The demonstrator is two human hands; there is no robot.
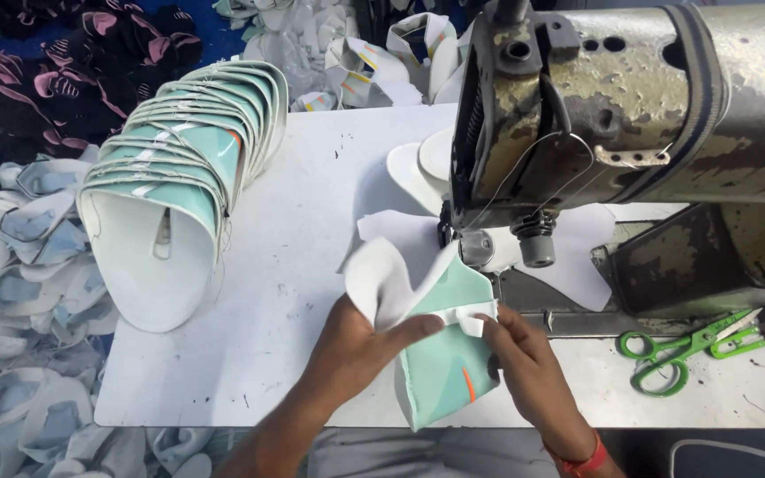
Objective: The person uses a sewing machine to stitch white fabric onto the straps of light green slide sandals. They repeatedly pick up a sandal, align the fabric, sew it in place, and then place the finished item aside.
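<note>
Landmark: sewing machine (630,115), worn, paint flaking, at the far right of the white counter (312,265).

Work piece: a mint-green shoe upper (444,354) with white lining and a small orange mark, held at the counter's near edge, directly below and in front of the machine's needle area. Its top edge reaches up just beside the presser foot; whether it touches the foot cannot be made out, since the machine head hides that spot.

Left hand (356,345): left of the machine's needle area, grip closed on the white lining flap of the upper, thumb laid across the fold, fingers under it.

Right hand (524,363): below the machine bed, grip pinched shut on a narrow white strip (471,314) at the upper's top edge. A red band sits on that wrist.

Surroundings: a nested stack of finished uppers (179,177), same mint and white, lies well left of the machine on the counter. Loose white cut pieces (577,257) lie under and beside the machine head. Green-handled scissors (666,350) and a small green thread snip (750,332) rest on the counter right of the needle area, below the machine body. Heaps of pale blue and black-pink shoe parts (19,265) lie beyond the counter's left edge.
</note>
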